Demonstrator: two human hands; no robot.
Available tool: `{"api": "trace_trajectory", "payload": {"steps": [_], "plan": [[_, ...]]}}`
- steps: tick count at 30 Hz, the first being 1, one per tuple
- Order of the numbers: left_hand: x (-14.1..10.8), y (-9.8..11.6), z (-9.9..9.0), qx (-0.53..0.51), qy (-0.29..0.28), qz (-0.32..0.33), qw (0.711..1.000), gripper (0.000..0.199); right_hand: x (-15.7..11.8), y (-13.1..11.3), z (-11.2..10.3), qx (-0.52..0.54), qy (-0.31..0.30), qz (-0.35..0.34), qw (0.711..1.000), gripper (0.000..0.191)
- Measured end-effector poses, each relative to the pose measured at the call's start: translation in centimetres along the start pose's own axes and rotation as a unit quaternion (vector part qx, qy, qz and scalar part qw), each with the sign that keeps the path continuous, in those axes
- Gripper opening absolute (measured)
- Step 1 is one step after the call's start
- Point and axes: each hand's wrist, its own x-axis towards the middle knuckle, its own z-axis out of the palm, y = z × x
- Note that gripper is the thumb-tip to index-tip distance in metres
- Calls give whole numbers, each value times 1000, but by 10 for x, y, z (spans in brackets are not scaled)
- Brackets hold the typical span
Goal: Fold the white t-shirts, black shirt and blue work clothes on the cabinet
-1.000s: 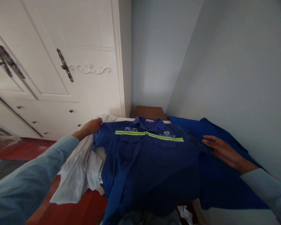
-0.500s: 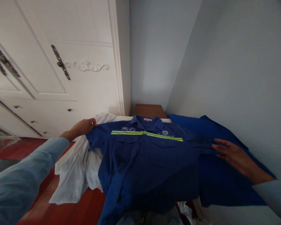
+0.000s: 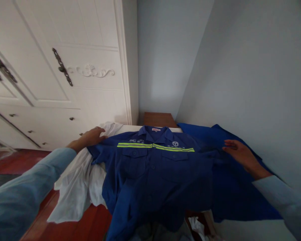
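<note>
Spreading looks well along, left to right: near sleeve of the blue shirt (image 3: 155, 170) drawn out but creased; front uppermost on the desk (image 3: 130, 128), collar far side, lower part rumpled, seemingly left to smooth; other sleeve out. Left hand (image 3: 90, 138) above white cloth (image 3: 76, 194), fingers slightly parted at the sleeve end; cannot tell if gripping. Shirt lies between the hands. Right hand (image 3: 237, 152) over a blue cloth (image 3: 243, 194), fingers loosely bent, apparently holding nothing, just beside its sleeve.
</note>
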Motion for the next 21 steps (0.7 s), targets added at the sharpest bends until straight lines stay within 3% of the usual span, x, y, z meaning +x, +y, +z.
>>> {"api": "trace_trajectory", "payload": {"steps": [4,7,10,13,16,21], "plan": [[25,66,8,-38,31,76,996,54,-1,-31,43,-29,-102,-116,987,19],[41,125,25,-64,3,128,990,54,0,-55,94,-64,-197,-221,953,23],[52,161,50,-53,-12,154,987,57,8,-68,145,-145,-231,-292,917,29],[56,166,76,-24,-37,154,987,65,18,-69,188,-205,-255,-296,898,35],[58,152,92,-16,-31,133,990,70,28,-61,222,-226,-277,-313,880,47],[60,136,99,-10,0,85,996,74,40,-51,252,-226,-273,-324,877,61]]}}
